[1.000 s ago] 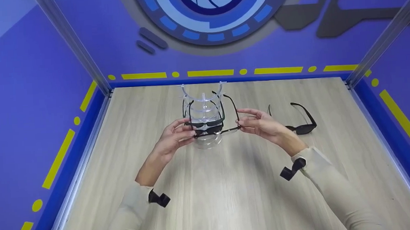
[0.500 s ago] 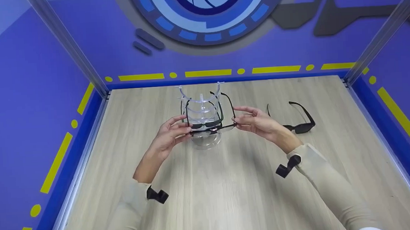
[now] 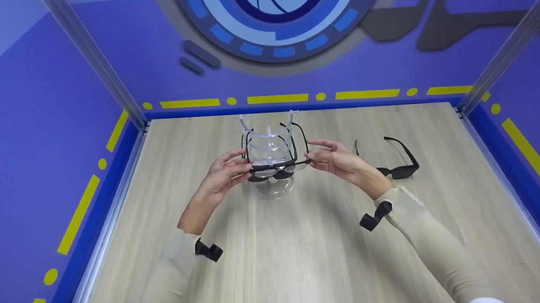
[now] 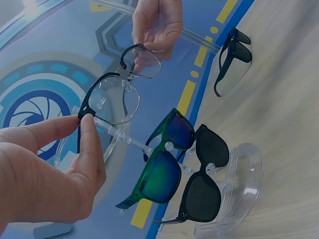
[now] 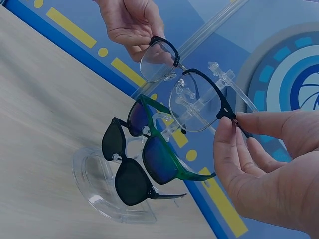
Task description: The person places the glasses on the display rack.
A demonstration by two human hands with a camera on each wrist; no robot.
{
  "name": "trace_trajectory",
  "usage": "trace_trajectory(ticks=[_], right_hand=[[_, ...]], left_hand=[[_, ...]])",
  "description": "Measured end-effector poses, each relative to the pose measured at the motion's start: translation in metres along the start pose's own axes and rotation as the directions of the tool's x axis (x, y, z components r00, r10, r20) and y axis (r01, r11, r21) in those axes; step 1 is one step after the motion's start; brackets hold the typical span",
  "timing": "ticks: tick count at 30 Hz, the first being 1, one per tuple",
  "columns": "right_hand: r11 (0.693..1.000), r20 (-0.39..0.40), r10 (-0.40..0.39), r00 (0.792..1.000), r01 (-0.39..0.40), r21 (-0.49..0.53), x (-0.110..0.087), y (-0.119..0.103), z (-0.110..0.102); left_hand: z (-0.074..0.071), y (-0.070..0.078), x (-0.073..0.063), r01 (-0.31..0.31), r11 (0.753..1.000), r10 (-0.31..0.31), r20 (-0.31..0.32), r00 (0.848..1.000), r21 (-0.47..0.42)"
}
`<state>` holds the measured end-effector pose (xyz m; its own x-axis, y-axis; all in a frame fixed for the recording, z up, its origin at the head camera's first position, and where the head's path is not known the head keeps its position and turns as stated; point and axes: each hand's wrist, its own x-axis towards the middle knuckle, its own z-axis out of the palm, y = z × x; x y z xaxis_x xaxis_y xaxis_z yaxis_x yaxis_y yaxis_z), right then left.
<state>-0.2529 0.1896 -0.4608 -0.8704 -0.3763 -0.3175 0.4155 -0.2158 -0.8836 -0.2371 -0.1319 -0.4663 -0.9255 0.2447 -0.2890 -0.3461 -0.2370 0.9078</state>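
Both hands hold a pair of clear-lens glasses (image 5: 212,87) with black browline rims, its temples extended toward the back. The left hand (image 3: 222,178) pinches one hinge corner between thumb and fingers; the right hand (image 3: 343,163) pinches the opposite corner. Behind the glasses stands a clear plastic eyewear display stand (image 4: 249,169). It bears green-framed sunglasses (image 4: 159,179) with blue-green mirrored lenses and, below them, black sunglasses (image 4: 203,196). In both wrist views the glasses are higher than these two pairs. Whether they touch the stand, I cannot tell.
Another pair of black sunglasses (image 3: 402,172) lies unfolded on the wood-grain table (image 3: 281,263), right of the stand and partly behind the right hand. Blue printed panels (image 3: 63,150) and metal posts enclose the table at the back and sides.
The hands have moved the glasses slightly away from the body and a little left, levelling them in front of the stand. Both grips stay the same.
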Motion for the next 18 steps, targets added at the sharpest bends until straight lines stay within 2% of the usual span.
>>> trace_trajectory(ticks=[8,13,18], right_hand=[[0.998,-0.028,0.009,1.0,-0.008,0.064,0.012,-0.002,0.003],[0.997,-0.064,0.013,0.998,-0.008,0.074,0.022,-0.003,0.007],[0.992,-0.076,0.014,0.997,-0.004,0.129,0.029,-0.002,0.009]], left_hand=[[-0.006,0.002,0.014,0.014,0.999,-0.015,-0.039,0.999,-0.03],[-0.009,0.006,0.022,0.015,0.999,-0.017,-0.049,0.999,-0.045],[-0.013,0.007,0.031,0.013,0.997,-0.017,-0.056,0.998,-0.072]])
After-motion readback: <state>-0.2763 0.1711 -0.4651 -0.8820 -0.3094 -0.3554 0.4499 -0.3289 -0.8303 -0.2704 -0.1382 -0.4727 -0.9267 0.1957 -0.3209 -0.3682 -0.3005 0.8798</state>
